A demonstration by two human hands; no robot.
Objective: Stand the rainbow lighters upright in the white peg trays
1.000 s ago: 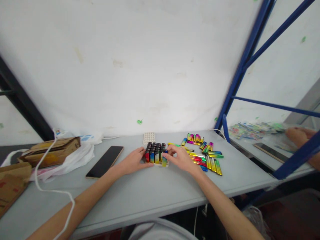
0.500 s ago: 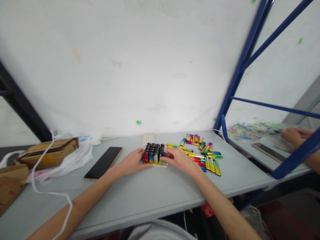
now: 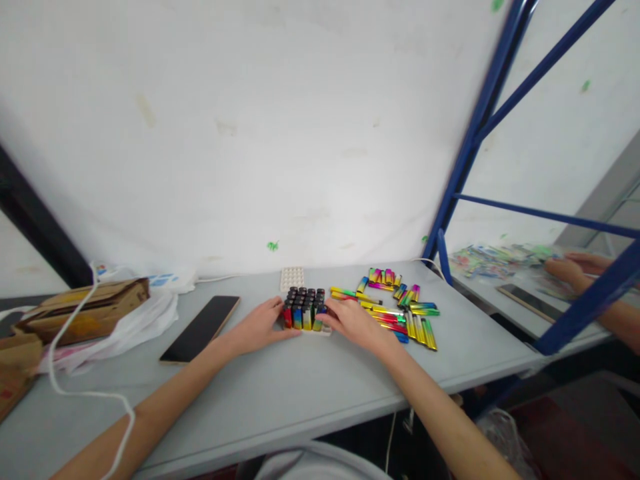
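Several upright lighters (image 3: 307, 309) with black tops stand in tight rows in a white tray (image 3: 326, 330), at the middle of the grey table. My left hand (image 3: 261, 327) rests against the left side of the block, thumb and fingers apart, holding nothing. At the block's right side, my right hand (image 3: 350, 320) has its fingers bent and closed at the front right lighter; part of that lighter is hidden. To the right lie several loose shiny lighters (image 3: 420, 330) in yellow, green, red, blue and purple.
Behind the block lies a white holed tray (image 3: 292, 278). A black phone (image 3: 201, 329) is on the left, beyond it a plastic bag (image 3: 145, 328) and cardboard box (image 3: 95, 308). A blue metal frame (image 3: 463, 160) rises at right; past it are another person's hands (image 3: 573, 270).
The whole view has shifted slightly, so things sit a little further left. My right thumb has moved slightly at the front right lighter; my left hand stays by the block.
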